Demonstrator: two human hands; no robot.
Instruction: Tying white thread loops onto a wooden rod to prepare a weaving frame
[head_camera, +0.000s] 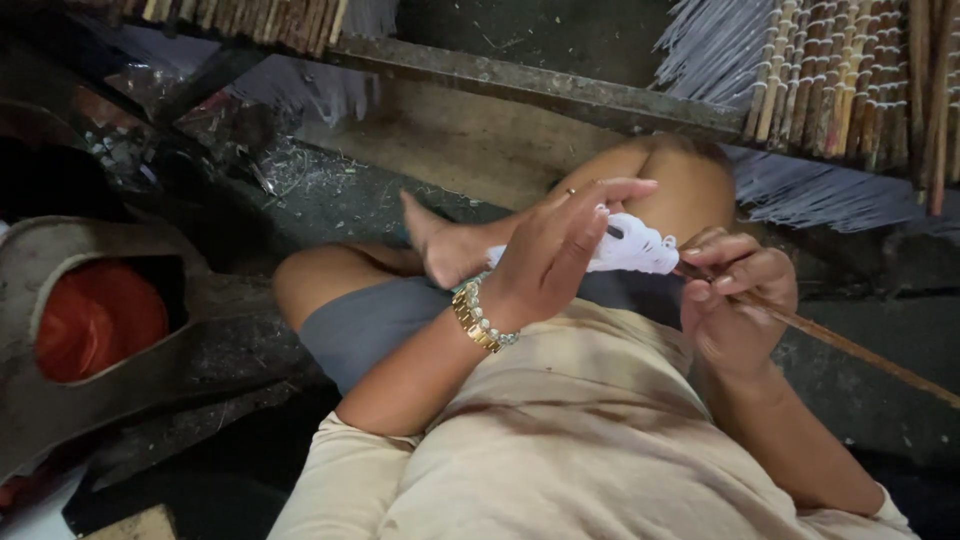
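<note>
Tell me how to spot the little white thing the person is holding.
Find the bent bare knee in the middle of the picture. Just in front of it the left hand holds a small white carving, while the right hand puts a thin brown stick against it. It is the only bright white, bumpy-edged thing there.

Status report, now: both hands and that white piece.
Left hand gripping white carved piece. Right hand pinching thin brown stick, tip at the piece. Bare foot close behind; nothing between hands.
</note>
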